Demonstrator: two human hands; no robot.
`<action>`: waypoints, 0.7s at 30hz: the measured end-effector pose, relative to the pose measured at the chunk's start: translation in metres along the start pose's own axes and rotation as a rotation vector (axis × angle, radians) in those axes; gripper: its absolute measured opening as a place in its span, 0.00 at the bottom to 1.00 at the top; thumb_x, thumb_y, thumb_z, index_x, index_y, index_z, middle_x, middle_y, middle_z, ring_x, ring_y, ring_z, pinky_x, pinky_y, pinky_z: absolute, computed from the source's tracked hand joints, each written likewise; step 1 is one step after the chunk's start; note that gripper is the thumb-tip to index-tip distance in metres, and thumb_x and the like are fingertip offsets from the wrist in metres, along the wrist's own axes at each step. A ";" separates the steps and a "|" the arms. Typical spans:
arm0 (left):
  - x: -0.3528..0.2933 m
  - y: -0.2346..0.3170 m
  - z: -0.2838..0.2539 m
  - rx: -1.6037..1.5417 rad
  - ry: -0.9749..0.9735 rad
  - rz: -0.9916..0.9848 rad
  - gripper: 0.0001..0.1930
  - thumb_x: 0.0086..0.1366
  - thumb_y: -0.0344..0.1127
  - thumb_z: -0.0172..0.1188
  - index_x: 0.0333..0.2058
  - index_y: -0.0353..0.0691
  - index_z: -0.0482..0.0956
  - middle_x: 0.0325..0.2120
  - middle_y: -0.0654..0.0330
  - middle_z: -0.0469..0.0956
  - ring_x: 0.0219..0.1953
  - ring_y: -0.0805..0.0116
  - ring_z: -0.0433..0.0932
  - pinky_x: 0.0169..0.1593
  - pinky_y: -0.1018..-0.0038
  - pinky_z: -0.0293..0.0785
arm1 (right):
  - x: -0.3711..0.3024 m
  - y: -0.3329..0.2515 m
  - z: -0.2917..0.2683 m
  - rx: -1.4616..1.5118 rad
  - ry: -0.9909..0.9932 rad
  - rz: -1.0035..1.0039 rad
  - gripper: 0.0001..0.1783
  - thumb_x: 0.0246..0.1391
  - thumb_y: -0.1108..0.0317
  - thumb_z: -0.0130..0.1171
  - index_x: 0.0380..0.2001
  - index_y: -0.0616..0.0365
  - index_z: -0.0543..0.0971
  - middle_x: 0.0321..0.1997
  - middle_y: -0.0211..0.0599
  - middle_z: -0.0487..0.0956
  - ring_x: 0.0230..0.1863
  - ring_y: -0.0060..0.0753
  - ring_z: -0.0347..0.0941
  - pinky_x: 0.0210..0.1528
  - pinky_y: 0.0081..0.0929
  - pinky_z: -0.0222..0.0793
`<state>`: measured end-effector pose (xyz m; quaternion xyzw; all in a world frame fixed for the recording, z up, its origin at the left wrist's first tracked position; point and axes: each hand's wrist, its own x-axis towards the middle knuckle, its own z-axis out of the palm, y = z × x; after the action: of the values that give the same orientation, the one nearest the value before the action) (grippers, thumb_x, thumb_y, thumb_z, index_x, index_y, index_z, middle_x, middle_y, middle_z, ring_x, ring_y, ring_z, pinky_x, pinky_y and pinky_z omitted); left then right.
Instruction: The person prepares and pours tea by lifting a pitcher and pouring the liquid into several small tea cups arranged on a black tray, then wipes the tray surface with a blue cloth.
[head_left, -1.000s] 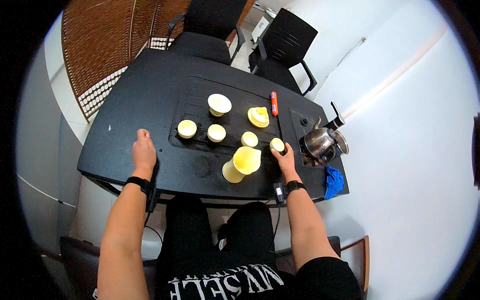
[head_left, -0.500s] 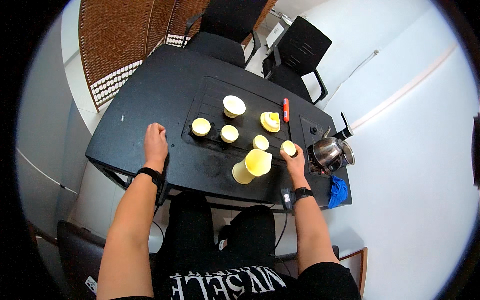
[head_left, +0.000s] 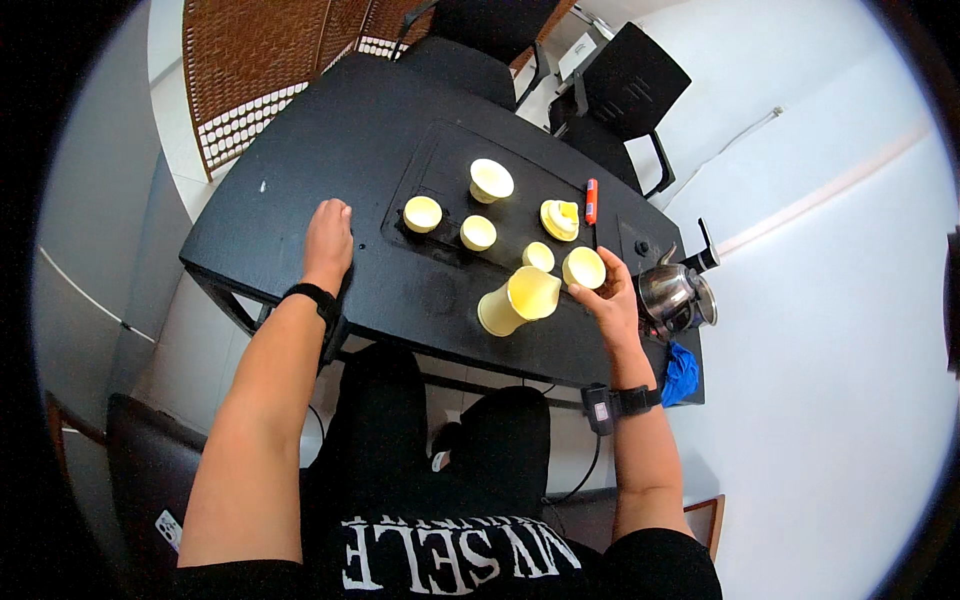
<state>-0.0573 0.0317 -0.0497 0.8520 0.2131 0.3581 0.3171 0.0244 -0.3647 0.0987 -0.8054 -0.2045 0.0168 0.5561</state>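
Observation:
My right hand (head_left: 616,306) grips a small pale yellow teacup (head_left: 584,269) between thumb and fingers, raised above the table's right part. Just left of it stands a yellow pitcher (head_left: 505,308) with a pouring lip. A second teacup (head_left: 538,257) sits behind the pitcher. Two more teacups, a middle one (head_left: 478,233) and a left one (head_left: 423,214), rest on the dark tea tray (head_left: 440,150). Behind them is a wider flared bowl (head_left: 491,182). My left hand (head_left: 328,240) lies on the table left of the tray, its fingers curled closed around nothing visible.
A yellow lidded piece on a saucer (head_left: 560,221) and a red tube (head_left: 591,202) are at the tray's far right. A steel kettle (head_left: 668,297) and blue cloth (head_left: 681,374) occupy the table's right end. Black chairs (head_left: 630,85) stand beyond the black table (head_left: 290,150).
My right hand has lifted the teacup off the table toward me, and the cup now looks larger. My left hand stays curled on the table. The whole view has shifted slightly.

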 end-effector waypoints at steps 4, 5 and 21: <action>0.002 -0.005 0.004 0.047 0.004 0.020 0.12 0.72 0.36 0.48 0.33 0.32 0.70 0.34 0.46 0.73 0.39 0.42 0.72 0.44 0.53 0.69 | -0.004 -0.006 0.011 -0.071 -0.068 -0.024 0.41 0.44 0.72 0.73 0.61 0.62 0.66 0.57 0.39 0.75 0.57 0.31 0.72 0.61 0.30 0.67; 0.002 -0.004 0.004 0.049 0.016 0.031 0.12 0.72 0.36 0.48 0.32 0.33 0.69 0.33 0.45 0.73 0.38 0.41 0.72 0.43 0.52 0.69 | -0.004 -0.003 0.011 -0.093 -0.074 -0.029 0.41 0.43 0.71 0.74 0.61 0.61 0.66 0.57 0.39 0.75 0.57 0.31 0.72 0.61 0.30 0.67; 0.002 0.002 0.001 -0.050 0.026 -0.024 0.20 0.70 0.44 0.54 0.26 0.32 0.70 0.28 0.46 0.73 0.33 0.42 0.71 0.38 0.53 0.67 | -0.009 -0.034 0.026 -0.376 -0.095 -0.175 0.40 0.41 0.70 0.72 0.60 0.58 0.68 0.56 0.42 0.71 0.58 0.38 0.70 0.63 0.33 0.65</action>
<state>-0.0548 0.0315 -0.0479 0.8364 0.2183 0.3706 0.3399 -0.0006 -0.3344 0.1173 -0.8725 -0.2992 -0.0320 0.3850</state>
